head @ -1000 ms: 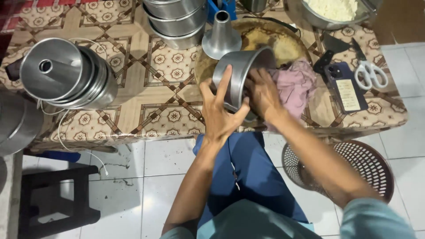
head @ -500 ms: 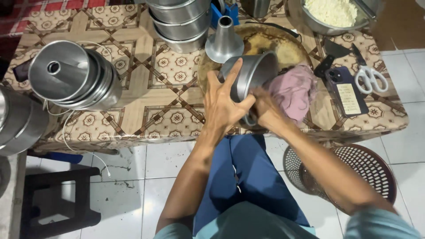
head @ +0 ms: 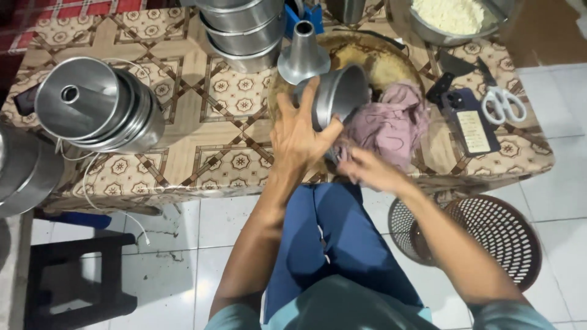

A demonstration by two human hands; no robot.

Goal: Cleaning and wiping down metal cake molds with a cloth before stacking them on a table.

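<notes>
My left hand [head: 301, 135] grips a round metal cake tin [head: 340, 95], tilted on its side above the table's front edge. My right hand [head: 365, 169] sits just below the tin, its fingers on a crumpled pink cloth [head: 391, 123] that lies on the table beside the tin. Behind the tin a metal cone-shaped tube insert [head: 302, 54] stands upright next to a wide round tray [head: 391, 58].
A stack of tube pans [head: 98, 109] lies at the left, another stack of tins [head: 241, 27] at the back. A bowl of white stuff [head: 449, 18], scissors [head: 502, 101] and a phone [head: 469, 122] are at the right. A brown basket [head: 489, 232] and dark stool [head: 73, 275] stand on the floor.
My right hand has come out of the tin and dropped below it onto the pink cloth. My left hand still holds the tin, now tilted further back.
</notes>
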